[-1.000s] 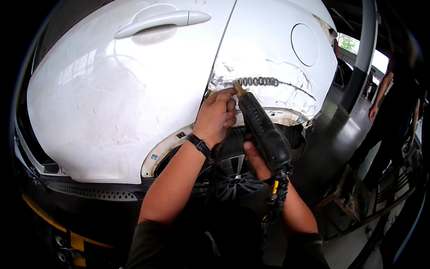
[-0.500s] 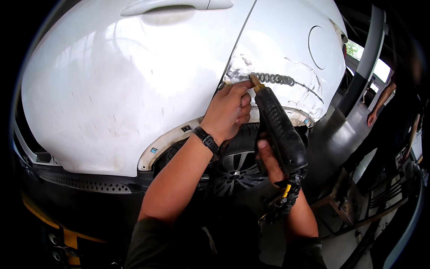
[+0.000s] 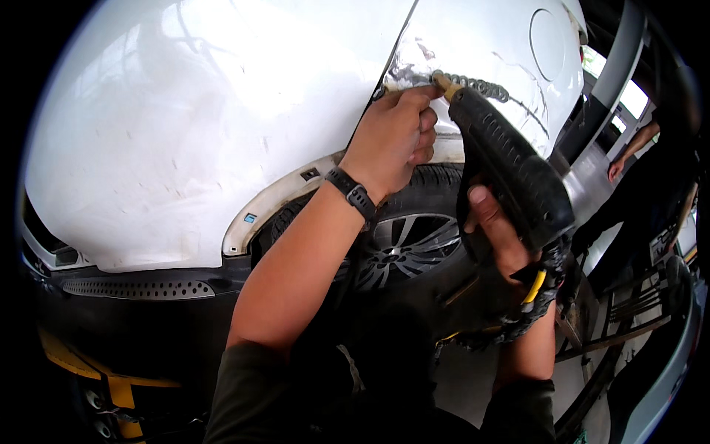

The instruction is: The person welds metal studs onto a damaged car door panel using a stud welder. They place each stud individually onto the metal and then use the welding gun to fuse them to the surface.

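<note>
A black dent-repair spot-welding gun (image 3: 510,159) with a brass-coloured tip is gripped in my right hand (image 3: 499,222), thumb along its handle. Its tip meets the dented white rear side panel (image 3: 484,55) at the near end of a row of metal ring washers (image 3: 484,88) standing on the panel. My left hand (image 3: 396,140), with a black band on the wrist, is closed in a pinch right beside the tip. Whatever it pinches is too small or hidden to make out. Bare metal and scrapes show around the row.
Below the panel is the rear wheel (image 3: 399,251) inside its arch. A taped cable (image 3: 510,329) hangs from the gun. A person (image 3: 629,185) in dark clothes stands at the right, by a dark slatted chair (image 3: 629,314). Yellow lift parts (image 3: 118,388) lie lower left.
The view has shifted, so the car panel sits higher. The gun's rear has swung to the right with my right hand, while its tip and my left fingers stay by the row's near end.
</note>
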Demonstrator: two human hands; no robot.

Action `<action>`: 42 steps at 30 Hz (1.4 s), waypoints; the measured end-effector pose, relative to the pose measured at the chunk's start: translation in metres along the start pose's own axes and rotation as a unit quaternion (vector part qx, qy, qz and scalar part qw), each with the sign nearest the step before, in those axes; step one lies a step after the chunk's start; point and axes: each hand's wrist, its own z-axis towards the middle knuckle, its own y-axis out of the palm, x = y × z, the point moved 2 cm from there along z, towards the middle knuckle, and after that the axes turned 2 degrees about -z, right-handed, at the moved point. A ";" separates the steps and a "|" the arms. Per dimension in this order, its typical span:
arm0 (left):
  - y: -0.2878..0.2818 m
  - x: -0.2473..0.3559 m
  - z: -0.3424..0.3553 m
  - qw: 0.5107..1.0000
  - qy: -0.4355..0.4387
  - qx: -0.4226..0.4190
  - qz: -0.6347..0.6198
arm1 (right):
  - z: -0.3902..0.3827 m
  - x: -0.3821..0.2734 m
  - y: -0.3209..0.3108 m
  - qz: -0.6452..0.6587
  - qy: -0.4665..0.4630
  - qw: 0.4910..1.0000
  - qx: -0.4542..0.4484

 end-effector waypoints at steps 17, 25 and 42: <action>-0.007 0.006 -0.023 1.000 -0.011 -0.009 0.006 | -0.003 0.010 0.012 -0.055 -0.011 0.998 0.002; -0.003 0.009 -0.047 1.000 -0.013 -0.006 0.009 | -0.005 0.024 0.006 -0.107 -0.035 0.994 0.000; -0.058 -0.070 -0.185 0.750 0.064 -0.032 0.658 | -0.072 0.063 -0.017 0.151 -0.136 0.979 -0.028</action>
